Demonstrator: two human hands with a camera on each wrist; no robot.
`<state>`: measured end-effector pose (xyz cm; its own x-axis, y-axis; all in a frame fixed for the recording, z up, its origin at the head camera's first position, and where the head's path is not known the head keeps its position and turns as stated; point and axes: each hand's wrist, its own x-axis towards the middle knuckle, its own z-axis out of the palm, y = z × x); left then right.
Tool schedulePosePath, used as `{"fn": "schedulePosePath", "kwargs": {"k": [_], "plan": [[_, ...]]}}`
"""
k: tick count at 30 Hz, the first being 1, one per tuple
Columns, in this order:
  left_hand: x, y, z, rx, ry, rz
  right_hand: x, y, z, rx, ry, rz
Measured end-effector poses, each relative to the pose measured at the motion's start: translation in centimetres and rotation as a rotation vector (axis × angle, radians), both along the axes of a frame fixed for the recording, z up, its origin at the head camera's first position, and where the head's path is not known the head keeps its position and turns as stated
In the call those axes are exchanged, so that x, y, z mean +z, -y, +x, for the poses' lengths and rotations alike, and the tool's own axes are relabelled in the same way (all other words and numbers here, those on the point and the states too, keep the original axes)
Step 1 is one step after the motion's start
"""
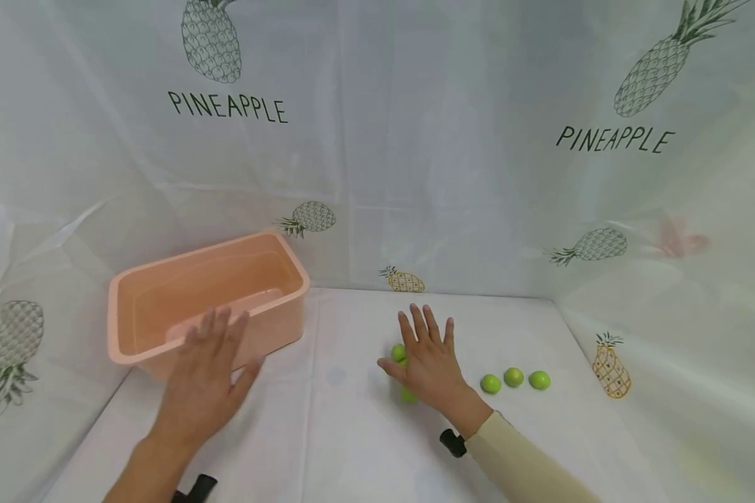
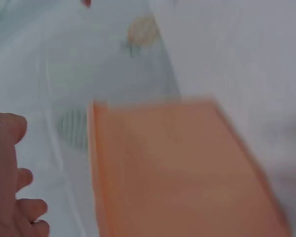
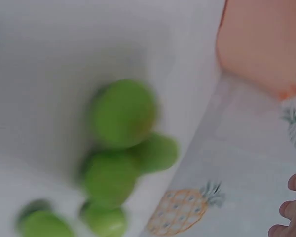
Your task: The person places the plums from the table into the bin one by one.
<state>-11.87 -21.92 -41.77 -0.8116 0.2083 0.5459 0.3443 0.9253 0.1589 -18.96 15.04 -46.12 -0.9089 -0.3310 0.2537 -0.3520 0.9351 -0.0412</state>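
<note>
A peach-coloured plastic basin (image 1: 279, 325) stands at the left against the back cloth. My left hand (image 1: 204, 384) is held with straight fingers, overlapping the basin's front wall in the head view; nothing is in it. Right of centre, my right hand (image 1: 433, 370) spreads its fingers above a cluster of small round green fruits, lime-like (image 1: 409, 395), partly hidden beneath it. In the right wrist view, several of these green fruits (image 3: 123, 113) lie close together on the white cloth. The left wrist view has the basin wall (image 2: 177, 168) beside the fingers (image 2: 32, 210).
Three more green fruits (image 1: 513, 377) lie in a loose row right of my right hand. White cloth printed with pineapples (image 1: 405, 281) covers the table and hangs as walls at the back and both sides.
</note>
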Motion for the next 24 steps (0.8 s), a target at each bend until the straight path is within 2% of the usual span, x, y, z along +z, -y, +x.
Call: {"fn": "schedulePosePath", "kwargs": {"k": [2,5,9,13,16,20,22,24], "plan": [[1.4,3.0,-0.6,0.066,0.043,0.005,0.9,2.1,-1.0,0.034,0.004,0.017],[2.3,7.2,-1.6,0.165,0.155,0.02,2.1,5.1,-2.5,0.09,0.014,0.043],[2.4,12.0,-2.5,0.25,0.29,0.036,3.1,8.9,-4.1,0.171,0.029,0.088],[2.2,15.6,-3.1,0.273,0.413,0.102,3.6,12.0,-5.3,0.244,0.066,0.129],[1.6,16.9,-3.3,0.254,0.522,0.192,4.0,13.7,-5.7,0.271,0.097,0.14],[1.0,17.1,-3.3,0.239,0.64,0.318,4.3,15.0,-5.9,0.278,0.124,0.155],[0.9,16.8,-3.1,0.232,0.646,0.337,4.4,15.3,-5.9,0.277,0.131,0.157],[1.0,16.3,-2.9,0.22,0.626,0.299,4.7,15.3,-5.8,0.276,0.128,0.158]]}}
